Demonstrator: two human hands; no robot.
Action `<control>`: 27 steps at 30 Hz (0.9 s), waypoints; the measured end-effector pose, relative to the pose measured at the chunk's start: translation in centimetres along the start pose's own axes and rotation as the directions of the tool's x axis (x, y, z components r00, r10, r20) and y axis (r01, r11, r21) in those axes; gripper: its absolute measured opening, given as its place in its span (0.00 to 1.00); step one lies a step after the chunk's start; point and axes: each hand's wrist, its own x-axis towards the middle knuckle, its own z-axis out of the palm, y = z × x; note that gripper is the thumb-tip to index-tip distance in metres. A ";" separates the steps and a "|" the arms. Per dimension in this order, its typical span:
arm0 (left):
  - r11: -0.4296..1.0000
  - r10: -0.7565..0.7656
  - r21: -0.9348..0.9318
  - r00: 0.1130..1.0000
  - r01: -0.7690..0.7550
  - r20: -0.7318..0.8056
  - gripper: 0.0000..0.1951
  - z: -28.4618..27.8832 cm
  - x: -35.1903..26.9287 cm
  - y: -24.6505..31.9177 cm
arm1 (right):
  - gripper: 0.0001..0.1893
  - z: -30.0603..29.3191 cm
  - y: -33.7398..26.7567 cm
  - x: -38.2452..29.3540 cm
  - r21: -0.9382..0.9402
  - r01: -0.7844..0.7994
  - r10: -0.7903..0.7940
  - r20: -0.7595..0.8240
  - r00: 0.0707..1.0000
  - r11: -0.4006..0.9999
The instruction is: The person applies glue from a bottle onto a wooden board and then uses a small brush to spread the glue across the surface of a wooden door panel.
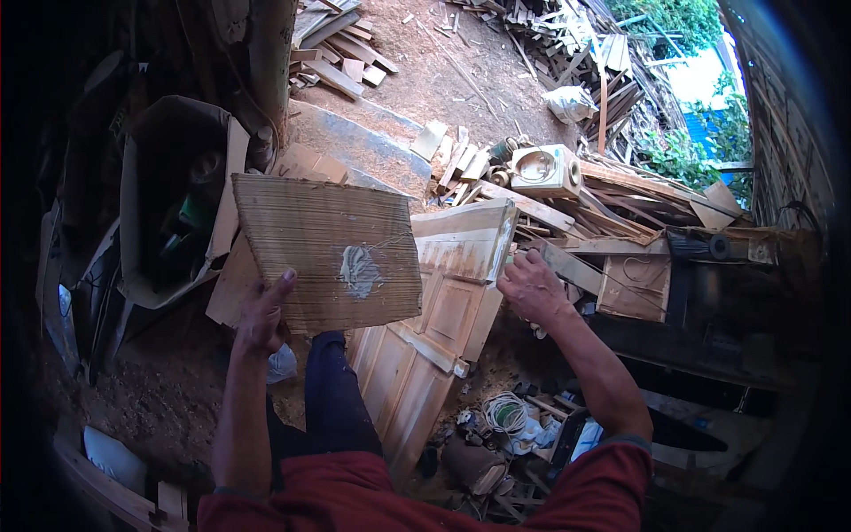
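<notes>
A thin wooden board [299,233] with a rough, streaked face is held at its lower left edge by my left hand [262,309], the thumb on top. A smear of pale paste [360,271] lies on the board. My right hand [532,286] is at the right edge of a panelled wooden door [455,309], its fingers curled; whether it holds a small tool is hidden. The door leans at a slant beside my leg. Pale patches show along the door's upper end and near its lower rail.
An open cardboard box [233,173] stands at the left. Wood offcuts [342,56] and a carved wooden box with a round opening [546,169] lie ahead. At lower right are a coil of pale cord [503,412] and clutter; a shelf edge [602,246] runs along the right.
</notes>
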 end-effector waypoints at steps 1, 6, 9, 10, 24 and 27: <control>1.000 0.009 0.008 1.000 -0.009 -0.003 0.29 -0.1 0.0 -0.1 | 0.04 -0.9 0.2 0.1 0.075 -0.044 0.045 -0.005 0.999 0.996; 0.998 -0.038 0.046 0.998 0.036 0.054 0.32 0.2 0.0 -0.5 | 0.03 -5.1 0.2 1.3 0.594 -0.241 0.428 -0.195 0.882 0.768; 0.996 -0.073 0.057 0.993 0.068 0.096 0.32 1.1 -0.1 -0.7 | 0.05 -5.2 -2.3 3.3 0.924 -0.132 0.608 -0.124 0.784 0.359; 0.992 -0.110 0.067 0.991 0.105 0.072 0.32 1.4 -0.2 -0.8 | 0.07 -4.9 -3.3 3.9 0.952 -0.070 0.602 -0.130 0.788 0.297; 0.990 -0.131 0.083 0.972 0.117 0.193 0.30 4.8 -0.2 -0.6 | 0.07 -1.8 -9.4 5.3 0.880 -0.191 0.773 -0.257 0.580 0.436; 0.986 -0.150 0.095 0.973 0.135 0.174 0.30 5.3 -0.5 -0.5 | 0.07 -1.9 -9.9 5.0 0.919 -0.187 0.804 -0.189 0.564 0.347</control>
